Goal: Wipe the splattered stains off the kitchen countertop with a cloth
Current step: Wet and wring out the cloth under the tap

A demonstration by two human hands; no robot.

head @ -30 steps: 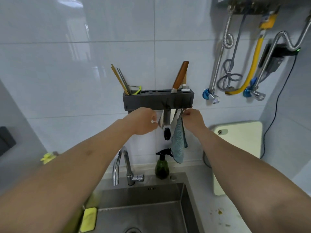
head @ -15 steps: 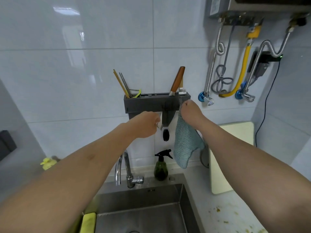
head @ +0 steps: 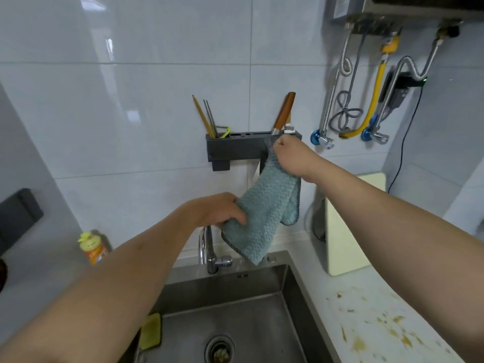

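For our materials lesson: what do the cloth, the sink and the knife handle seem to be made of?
Cloth: soft teal fabric, probably microfibre; waffled weave, limp folds.
Sink: likely stainless steel; grey brushed sheen.
Knife handle: looks like varnished wood; brown and glossy.

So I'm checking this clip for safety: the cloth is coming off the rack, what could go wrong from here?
The right hand pinches the cloth right beside the knife in the rack, so a tug might snag it. The cloth's low corner hangs near the tap and could catch. The stains are untouched.
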